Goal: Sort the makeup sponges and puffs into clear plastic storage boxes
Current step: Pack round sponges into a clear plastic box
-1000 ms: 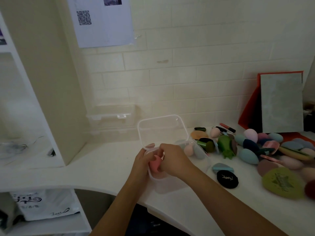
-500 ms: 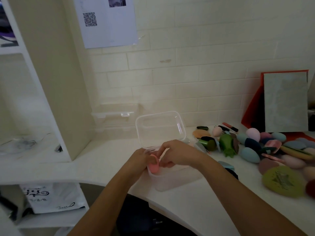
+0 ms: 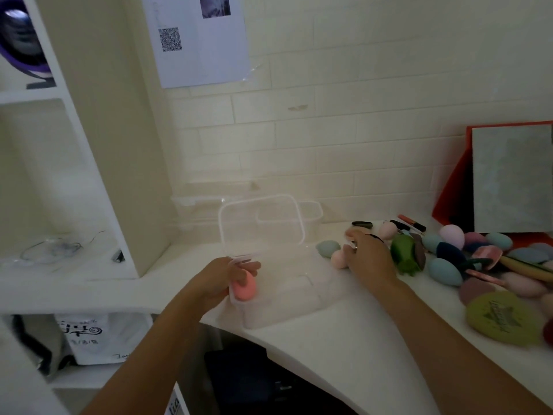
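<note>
**You:** Why does the box [image 3: 287,298] sit at the near edge of the counter [image 3: 344,354]?

**Me:** It lies between you and the pile [image 3: 446,272], so each trip is short; the lid [image 3: 260,223] stands up at the back, leaving the mouth open towards you.

**You:** And my left hand [image 3: 220,283]?

**Me:** It grips the box's left wall, fingers curled over the rim; I judge that keeps a light box from skating while you load it; the coral sponge [image 3: 244,287] lies inside, in that left corner, against your fingers.

**You:** My right hand [image 3: 369,260]?

**Me:** It reaches past the box's right end, fingers apart and loose, thumb just touching the pale sponge [image 3: 338,259]; as far as I can see it is closed on nothing; that sponge looks like your next pick, being the nearest loose one; the grey sponge [image 3: 328,248] lies just beside it.

**You:** What else is around?

**Me:** A shelf unit [image 3: 98,145] on your left; a red board [image 3: 508,178] leaning on the wall behind the pile; a second box [image 3: 308,214] behind the lid; a green puff [image 3: 502,319] on the pile's near side; a green figure [image 3: 405,254] just right of your hand; pens [image 3: 414,223] at the back.

**You:** Anything in the way?

**Me:** Only the box's right wall on the way back, so lift over it; the figure crowds your knuckles, so mind you don't knock it.
</note>
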A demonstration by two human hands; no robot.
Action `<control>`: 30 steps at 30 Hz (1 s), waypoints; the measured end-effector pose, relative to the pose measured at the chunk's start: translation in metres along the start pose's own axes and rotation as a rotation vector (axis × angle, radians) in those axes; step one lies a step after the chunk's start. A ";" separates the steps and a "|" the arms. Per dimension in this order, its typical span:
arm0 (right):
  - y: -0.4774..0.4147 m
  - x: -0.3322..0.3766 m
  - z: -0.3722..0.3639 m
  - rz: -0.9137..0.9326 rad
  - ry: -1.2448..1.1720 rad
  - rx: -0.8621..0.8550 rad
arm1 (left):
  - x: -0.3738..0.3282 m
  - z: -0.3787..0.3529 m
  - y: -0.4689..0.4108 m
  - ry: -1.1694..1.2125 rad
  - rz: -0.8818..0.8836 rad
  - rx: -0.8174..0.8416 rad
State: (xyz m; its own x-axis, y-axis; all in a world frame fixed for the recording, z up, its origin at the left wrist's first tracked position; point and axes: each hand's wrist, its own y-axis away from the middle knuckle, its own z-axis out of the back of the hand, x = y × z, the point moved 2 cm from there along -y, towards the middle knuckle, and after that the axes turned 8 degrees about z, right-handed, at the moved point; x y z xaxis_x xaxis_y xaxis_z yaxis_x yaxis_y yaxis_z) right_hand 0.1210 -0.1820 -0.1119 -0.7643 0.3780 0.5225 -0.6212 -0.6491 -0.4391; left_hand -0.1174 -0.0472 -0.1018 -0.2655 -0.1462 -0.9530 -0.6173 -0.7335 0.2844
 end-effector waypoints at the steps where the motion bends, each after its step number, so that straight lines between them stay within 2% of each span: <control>1: 0.000 -0.002 -0.002 0.021 0.020 -0.001 | 0.000 0.000 0.000 0.005 0.002 0.000; 7: -0.001 -0.005 -0.003 0.019 0.081 0.114 | 0.000 -0.001 0.000 0.050 0.007 -0.005; 18: -0.007 0.000 0.010 0.181 0.109 0.240 | 0.002 -0.004 -0.002 0.045 0.010 -0.009; 21: -0.008 -0.003 0.009 0.111 0.005 0.172 | 0.003 -0.004 -0.001 0.035 0.013 -0.010; 24: -0.007 0.006 0.023 0.028 -0.202 -0.015 | 0.003 -0.005 -0.002 0.046 0.010 -0.015; 26: -0.007 0.022 0.037 0.042 -0.370 -0.112 | 0.004 -0.006 -0.002 0.059 0.009 -0.016; 28: -0.007 0.040 0.043 0.109 -0.504 -0.092 | 0.003 -0.009 0.000 0.076 0.009 -0.009; 30: -0.004 0.061 0.041 0.178 -0.603 0.107 | 0.002 -0.014 0.002 0.088 0.011 -0.001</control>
State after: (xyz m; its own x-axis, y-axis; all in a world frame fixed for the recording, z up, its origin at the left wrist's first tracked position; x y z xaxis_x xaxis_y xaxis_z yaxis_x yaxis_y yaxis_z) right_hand 0.0834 -0.1833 -0.0486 -0.6031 -0.1601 0.7814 -0.4487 -0.7418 -0.4983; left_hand -0.1093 -0.0585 -0.1046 -0.2061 -0.2122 -0.9553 -0.6142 -0.7319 0.2951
